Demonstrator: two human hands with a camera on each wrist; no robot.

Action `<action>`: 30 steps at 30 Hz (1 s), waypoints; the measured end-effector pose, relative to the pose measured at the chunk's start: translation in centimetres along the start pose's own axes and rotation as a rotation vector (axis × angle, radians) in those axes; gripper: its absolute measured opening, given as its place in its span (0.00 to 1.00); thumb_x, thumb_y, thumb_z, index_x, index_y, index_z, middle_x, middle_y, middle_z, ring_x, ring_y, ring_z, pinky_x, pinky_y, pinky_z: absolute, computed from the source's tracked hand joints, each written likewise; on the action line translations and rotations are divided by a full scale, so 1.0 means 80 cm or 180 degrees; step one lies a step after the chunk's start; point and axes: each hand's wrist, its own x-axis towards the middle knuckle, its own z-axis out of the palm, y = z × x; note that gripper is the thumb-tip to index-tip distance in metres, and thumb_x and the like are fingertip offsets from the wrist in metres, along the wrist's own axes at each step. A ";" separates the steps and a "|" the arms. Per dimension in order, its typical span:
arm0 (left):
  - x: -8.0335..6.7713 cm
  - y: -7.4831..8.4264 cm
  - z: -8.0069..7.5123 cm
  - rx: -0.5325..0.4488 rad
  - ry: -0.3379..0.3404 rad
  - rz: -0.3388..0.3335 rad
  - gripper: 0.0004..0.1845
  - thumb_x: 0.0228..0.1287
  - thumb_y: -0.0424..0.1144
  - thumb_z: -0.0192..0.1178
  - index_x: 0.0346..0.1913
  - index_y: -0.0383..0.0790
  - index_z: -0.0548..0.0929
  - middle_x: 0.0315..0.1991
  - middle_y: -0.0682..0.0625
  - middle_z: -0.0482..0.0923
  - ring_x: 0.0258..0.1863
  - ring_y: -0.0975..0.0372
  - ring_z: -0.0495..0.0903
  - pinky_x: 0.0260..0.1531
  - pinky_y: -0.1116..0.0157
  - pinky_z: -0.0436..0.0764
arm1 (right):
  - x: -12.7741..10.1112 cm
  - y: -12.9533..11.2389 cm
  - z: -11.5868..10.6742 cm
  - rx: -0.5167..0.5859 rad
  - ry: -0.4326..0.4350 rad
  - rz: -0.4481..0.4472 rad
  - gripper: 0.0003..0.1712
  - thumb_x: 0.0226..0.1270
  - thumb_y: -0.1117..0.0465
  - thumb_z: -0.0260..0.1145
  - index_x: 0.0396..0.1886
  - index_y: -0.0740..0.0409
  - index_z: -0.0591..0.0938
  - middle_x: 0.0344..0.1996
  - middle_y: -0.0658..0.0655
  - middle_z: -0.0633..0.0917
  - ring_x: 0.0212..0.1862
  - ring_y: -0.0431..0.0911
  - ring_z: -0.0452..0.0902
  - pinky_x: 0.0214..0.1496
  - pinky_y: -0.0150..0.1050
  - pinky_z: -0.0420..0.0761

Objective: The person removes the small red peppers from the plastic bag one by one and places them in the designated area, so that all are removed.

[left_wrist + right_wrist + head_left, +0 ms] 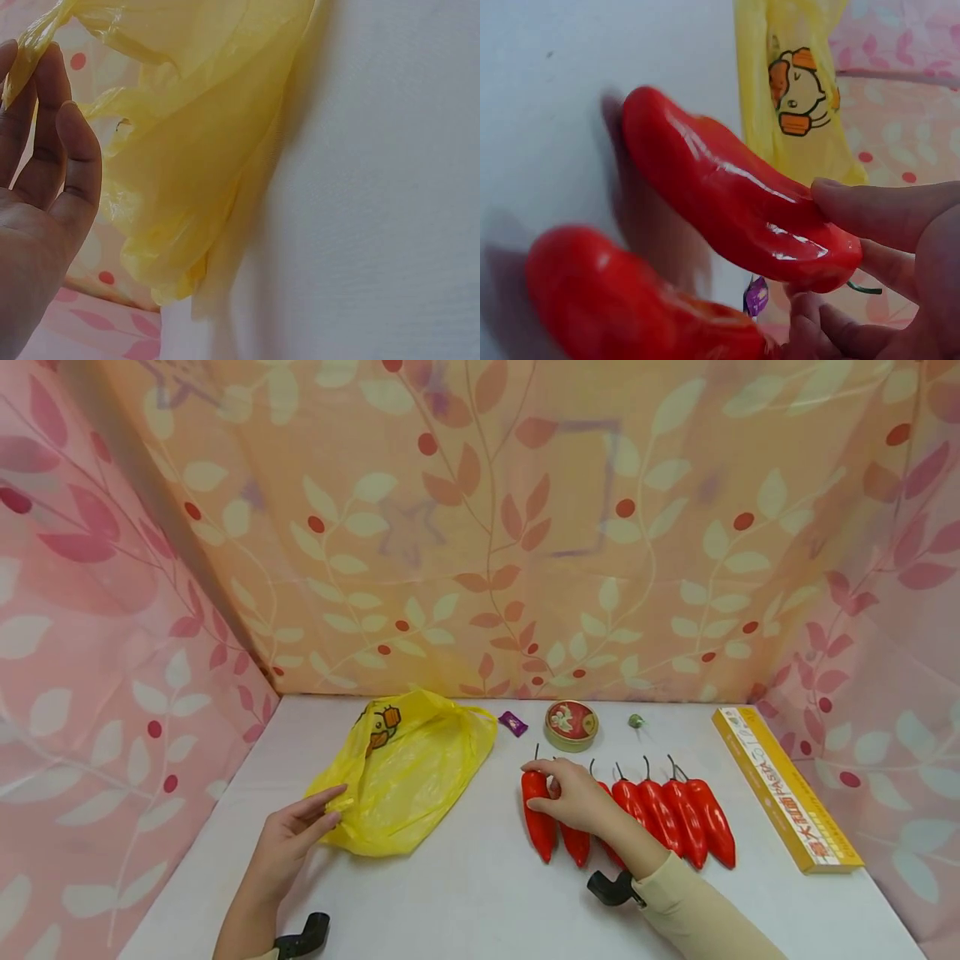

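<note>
My left hand (288,839) holds the edge of a yellow plastic bag (420,785), which lies spread on the table with its mouth raised. In the left wrist view a twisted strip of the bag (34,52) runs between the fingers. My right hand (577,793) pinches the leftmost red pepper (537,814) near its stem end, thumb on one side and fingertips on the other. Seen from the right wrist, this pepper (720,180) slants over the white table, and a second pepper (622,300) lies beside it.
Several more red peppers (708,818) lie in a row under and right of my right forearm. Behind them are a round red tin (572,724), a purple wrapped candy (513,723) and a small green item (636,721). A yellow pasta box (787,789) lies along the right edge.
</note>
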 end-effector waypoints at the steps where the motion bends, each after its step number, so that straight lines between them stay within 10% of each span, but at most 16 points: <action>1: 0.001 0.000 0.000 -0.0001 -0.0015 -0.0003 0.23 0.72 0.33 0.61 0.65 0.25 0.75 0.59 0.60 0.83 0.58 0.75 0.78 0.52 0.77 0.80 | -0.002 0.002 -0.001 -0.0101 0.0019 0.0023 0.30 0.62 0.53 0.76 0.65 0.42 0.80 0.45 0.51 0.81 0.43 0.47 0.74 0.34 0.39 0.82; 20: -0.001 0.002 -0.001 0.0055 0.0022 -0.0270 0.25 0.70 0.36 0.63 0.66 0.27 0.75 0.58 0.63 0.83 0.57 0.77 0.77 0.51 0.78 0.80 | -0.011 0.009 0.007 -0.1275 0.0084 -0.0156 0.33 0.60 0.45 0.76 0.65 0.43 0.81 0.60 0.54 0.80 0.57 0.52 0.69 0.47 0.48 0.84; 30: 0.006 -0.003 -0.006 0.0144 -0.0115 -0.0162 0.28 0.72 0.36 0.61 0.71 0.32 0.71 0.60 0.67 0.79 0.51 0.73 0.81 0.48 0.74 0.83 | -0.022 0.016 -0.004 -0.0999 0.0262 -0.0019 0.33 0.59 0.44 0.76 0.64 0.44 0.81 0.61 0.56 0.79 0.60 0.53 0.69 0.48 0.52 0.86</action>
